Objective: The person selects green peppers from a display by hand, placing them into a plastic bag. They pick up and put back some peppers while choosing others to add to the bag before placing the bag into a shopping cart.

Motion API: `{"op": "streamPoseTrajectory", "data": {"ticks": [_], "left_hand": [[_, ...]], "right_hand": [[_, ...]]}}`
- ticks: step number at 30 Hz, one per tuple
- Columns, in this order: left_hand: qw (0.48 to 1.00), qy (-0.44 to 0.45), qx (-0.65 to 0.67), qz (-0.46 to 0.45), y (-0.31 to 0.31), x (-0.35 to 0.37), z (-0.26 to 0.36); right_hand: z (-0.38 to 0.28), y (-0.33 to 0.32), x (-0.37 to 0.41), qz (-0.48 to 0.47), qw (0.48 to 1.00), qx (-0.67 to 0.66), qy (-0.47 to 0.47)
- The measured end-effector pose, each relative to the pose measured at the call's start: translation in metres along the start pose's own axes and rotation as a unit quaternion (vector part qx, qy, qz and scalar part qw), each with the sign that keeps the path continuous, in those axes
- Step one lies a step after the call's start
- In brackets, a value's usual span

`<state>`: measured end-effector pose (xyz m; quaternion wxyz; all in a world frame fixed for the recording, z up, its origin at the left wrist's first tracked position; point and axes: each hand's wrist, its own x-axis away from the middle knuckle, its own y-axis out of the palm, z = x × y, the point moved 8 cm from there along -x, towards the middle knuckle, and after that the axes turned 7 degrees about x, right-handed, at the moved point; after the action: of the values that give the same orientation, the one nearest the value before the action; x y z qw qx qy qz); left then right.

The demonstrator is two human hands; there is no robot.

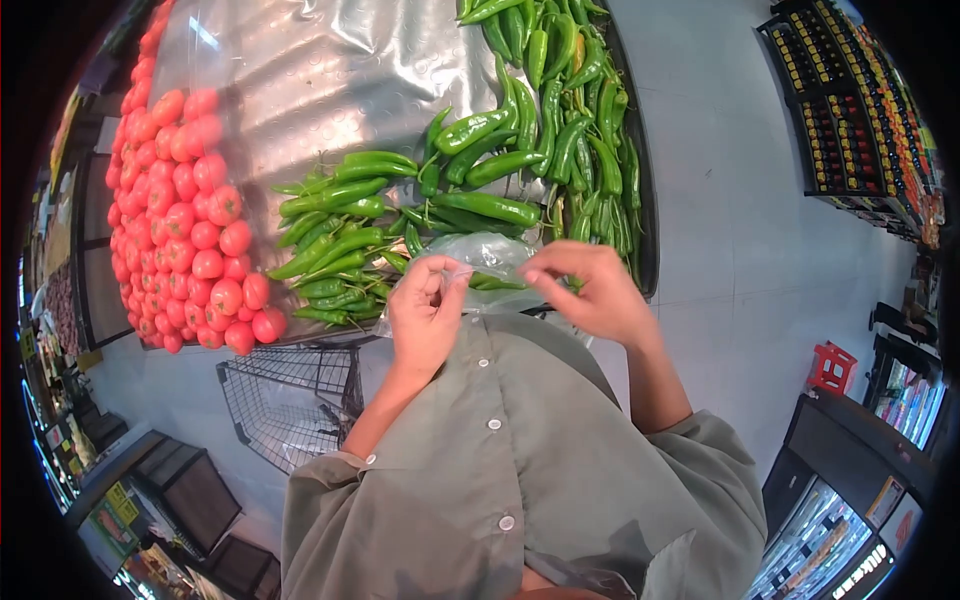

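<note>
Both hands are at the near edge of a produce display, in front of the body. My left hand pinches the left side of a clear plastic bag, thumb against fingers. On the bag's right side, my right hand has its thumb and fingertips closed at the rim. Green peppers show through or just beneath the thin plastic. Long green peppers lie in a pile left of the bag, and more green peppers lie beyond it.
Red tomatoes are heaped on the display's left side. Bare metallic sheeting covers its back. A wire shopping cart stands below left. Bottle shelves and a red crate are to the right.
</note>
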<state>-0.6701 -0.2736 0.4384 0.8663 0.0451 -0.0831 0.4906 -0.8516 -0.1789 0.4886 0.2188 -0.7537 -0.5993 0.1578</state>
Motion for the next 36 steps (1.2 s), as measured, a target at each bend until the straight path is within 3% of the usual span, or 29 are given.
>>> {"op": "streamPoseTrajectory", "data": {"ticks": [1,6,8,11,15,18,20,24,25,27,28,30,32,36], "left_hand": [[1.0,-0.024,0.011,-0.008,0.004,0.003,0.002],[0.997,-0.04,0.03,-0.051,0.015,0.011,0.002],[0.993,0.013,-0.056,-0.099,0.017,0.011,0.004],[0.993,0.022,-0.047,-0.104,0.018,0.012,-0.001],[0.995,0.026,-0.048,-0.083,0.015,0.013,-0.001],[0.997,0.029,-0.042,-0.063,0.012,0.012,0.003],[1.0,0.021,0.002,0.006,0.004,0.012,0.002],[0.999,0.016,0.027,0.021,-0.001,0.01,0.002],[0.999,0.013,0.033,0.03,-0.004,0.009,0.0],[0.998,0.004,0.055,0.039,-0.007,0.006,-0.004],[0.997,0.009,0.057,0.046,-0.009,0.005,-0.004],[0.997,-0.001,0.062,0.044,-0.009,0.004,-0.007],[0.997,-0.006,0.061,0.04,-0.007,0.003,-0.009],[0.997,-0.016,0.056,0.047,-0.007,0.003,-0.011]], "right_hand": [[-0.006,0.015,0.005,-0.082,0.996,-0.025,-0.02],[0.045,0.074,0.011,-0.059,0.986,0.147,-0.049],[0.087,0.097,0.018,-0.2,0.918,0.334,0.074],[0.088,0.089,0.016,-0.125,0.924,0.357,0.05],[0.081,0.082,0.014,-0.123,0.931,0.343,0.027],[0.062,0.061,0.017,-0.081,0.965,0.246,-0.029],[0.062,0.049,0.021,-0.065,0.983,0.174,0.008],[0.042,0.023,0.026,-0.078,0.994,0.05,0.051],[0.042,0.021,0.029,-0.073,0.99,-0.099,0.064],[0.038,0.014,0.034,-0.076,0.943,-0.318,0.061],[0.039,0.018,0.037,-0.077,0.868,-0.481,0.099],[0.025,0.013,0.035,-0.095,0.774,-0.623,0.068],[0.024,0.011,0.032,-0.063,0.773,-0.625,0.085],[0.019,0.012,0.022,-0.075,0.742,-0.665,0.033]]}}
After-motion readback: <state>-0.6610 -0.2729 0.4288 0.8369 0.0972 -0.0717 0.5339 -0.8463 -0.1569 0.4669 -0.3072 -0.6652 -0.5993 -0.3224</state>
